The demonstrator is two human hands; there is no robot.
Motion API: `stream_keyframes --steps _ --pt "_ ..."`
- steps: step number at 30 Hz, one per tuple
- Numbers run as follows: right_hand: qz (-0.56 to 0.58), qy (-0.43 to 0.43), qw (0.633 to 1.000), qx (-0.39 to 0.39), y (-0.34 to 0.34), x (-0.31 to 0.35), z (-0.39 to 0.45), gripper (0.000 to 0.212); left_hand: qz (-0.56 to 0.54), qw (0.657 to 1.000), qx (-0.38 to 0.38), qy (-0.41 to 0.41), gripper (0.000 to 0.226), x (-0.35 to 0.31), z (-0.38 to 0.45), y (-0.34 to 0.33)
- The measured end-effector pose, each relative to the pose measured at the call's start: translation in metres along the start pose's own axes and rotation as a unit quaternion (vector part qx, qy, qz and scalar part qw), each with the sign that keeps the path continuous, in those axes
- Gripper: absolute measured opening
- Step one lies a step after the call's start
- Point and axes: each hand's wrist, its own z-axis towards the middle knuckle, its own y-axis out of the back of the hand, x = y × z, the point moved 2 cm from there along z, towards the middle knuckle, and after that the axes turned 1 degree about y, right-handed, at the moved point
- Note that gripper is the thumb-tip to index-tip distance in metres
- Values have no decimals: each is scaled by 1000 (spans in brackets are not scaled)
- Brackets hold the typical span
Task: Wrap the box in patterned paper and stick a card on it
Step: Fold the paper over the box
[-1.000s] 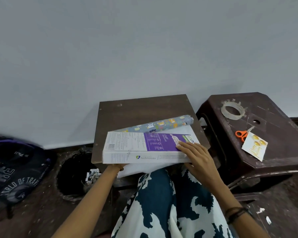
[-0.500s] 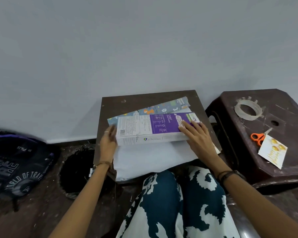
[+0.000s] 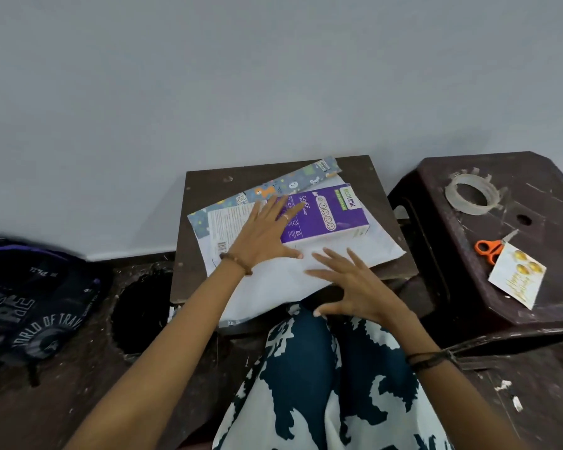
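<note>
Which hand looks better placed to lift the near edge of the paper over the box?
Probably the right hand: it hovers open over the paper's near edge, while the left hand presses the box.

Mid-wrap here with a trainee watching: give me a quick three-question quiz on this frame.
1. True or false: the left hand lies flat on the box.
2. What does the right hand hold? A) scissors B) nothing C) tape roll
3. On the stool, which thing partly covers the scissors?

Key: 1 true. 2 B; it is spread over the wrapping paper, fingers straight. 3 the card; the tape roll lies apart from them.
</note>
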Motion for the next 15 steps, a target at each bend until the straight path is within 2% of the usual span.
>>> stream_keyframes --steps 2,4,6,8,12,15 --pt "-22 -1 1000 1 -10 0 -3 58 36 998 45 33 102 4 13 -4" --pt "-5 -20 997 -78 -16 1 -9 31 45 997 41 47 101 2 17 -9" --pt "-17 -39 984 -173 -17 7 -17 17 50 998 16 43 100 -6 12 -14" --pt "-33 -51 975 -212 -16 17 -26 15 49 998 -9 41 99 -13 4 -18" --pt "-64 -51 977 -196 -7 40 -44 13 29 998 -29 38 97 -24 -7 -26" --pt "-93 -69 988 -106 4 66 -64 10 33 999 -23 25 96 -35 -9 -29"
